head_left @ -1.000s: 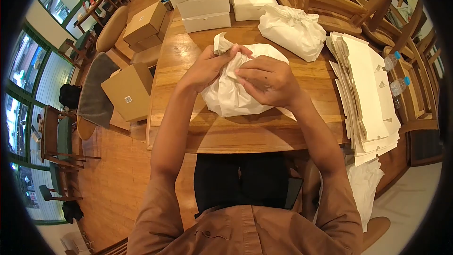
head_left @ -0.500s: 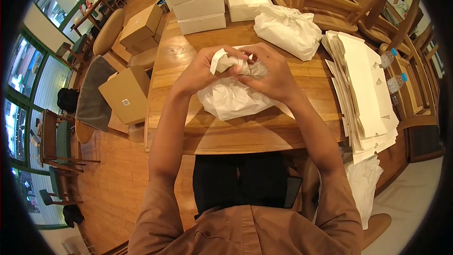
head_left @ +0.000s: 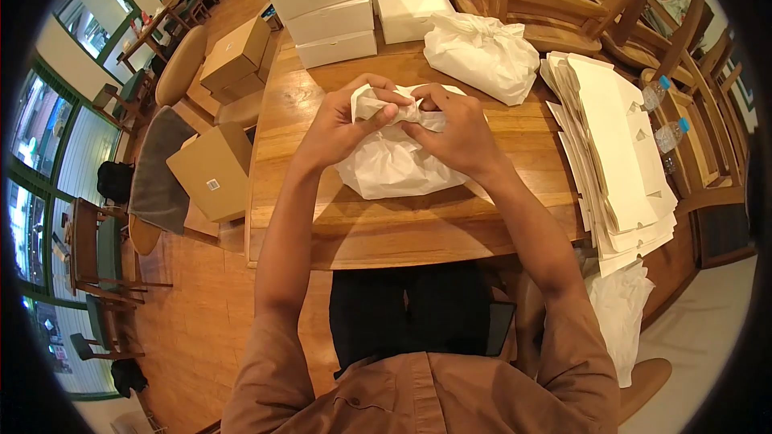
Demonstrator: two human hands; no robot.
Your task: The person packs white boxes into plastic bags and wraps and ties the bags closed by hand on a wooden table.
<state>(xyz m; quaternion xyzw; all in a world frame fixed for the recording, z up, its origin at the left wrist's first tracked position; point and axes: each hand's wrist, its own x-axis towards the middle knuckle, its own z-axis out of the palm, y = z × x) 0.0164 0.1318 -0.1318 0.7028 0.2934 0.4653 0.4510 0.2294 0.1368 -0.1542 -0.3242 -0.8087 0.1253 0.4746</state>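
Observation:
A white plastic bag point(head_left: 396, 170) with something bulky inside rests on the wooden table point(head_left: 322, 229) in front of me. My left hand point(head_left: 347, 122) pinches one gathered end of the bag's top between thumb and fingers. From the other side, my right hand point(head_left: 458, 128) grips the other twisted end, its fingertips close to those of the left. The bag's top is bunched between both hands, and what lies inside is hidden. Farther back on the table sits a second white bag point(head_left: 482, 56), its top knotted.
White boxes point(head_left: 330, 20) are stacked at the back left of the table. Flat white cardboard sheets point(head_left: 615, 145) lie piled on the right, beside water bottles point(head_left: 667, 135). Upturned wooden chairs point(head_left: 555, 0) stand behind. Brown cartons point(head_left: 213, 173) sit on chairs at left.
My hands have drawn the bag's gathered ends tighter together, and the loose flap by the left thumb has shifted. The view has tilted slightly.

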